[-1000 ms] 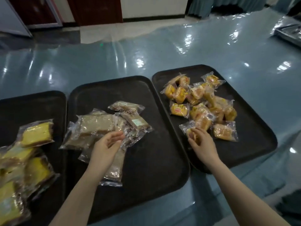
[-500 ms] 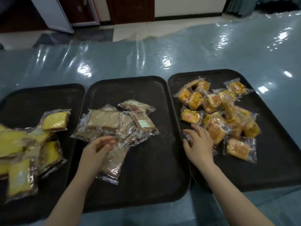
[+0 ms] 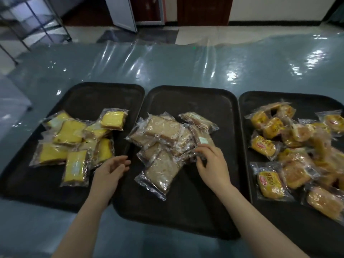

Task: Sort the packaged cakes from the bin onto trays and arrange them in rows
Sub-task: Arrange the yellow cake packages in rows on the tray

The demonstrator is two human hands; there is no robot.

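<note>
The right hand (image 3: 212, 164) has crossed from the orange cakes' tray to the middle black plastic tray (image 3: 189, 101), its fingers curled on the clear-wrapped brown cake packets (image 3: 163, 131); the left hand (image 3: 109, 170) hovers relaxed and empty.

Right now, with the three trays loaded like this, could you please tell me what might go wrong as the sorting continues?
1. The brown cake packets lie in an overlapping heap; pulling one with the right hand could drag its neighbours.
2. The left hand hovers at the seam between the left tray and the middle tray, so a packet might slide across and mix kinds.
3. The glossy wrappers may slip when pinched.
</note>
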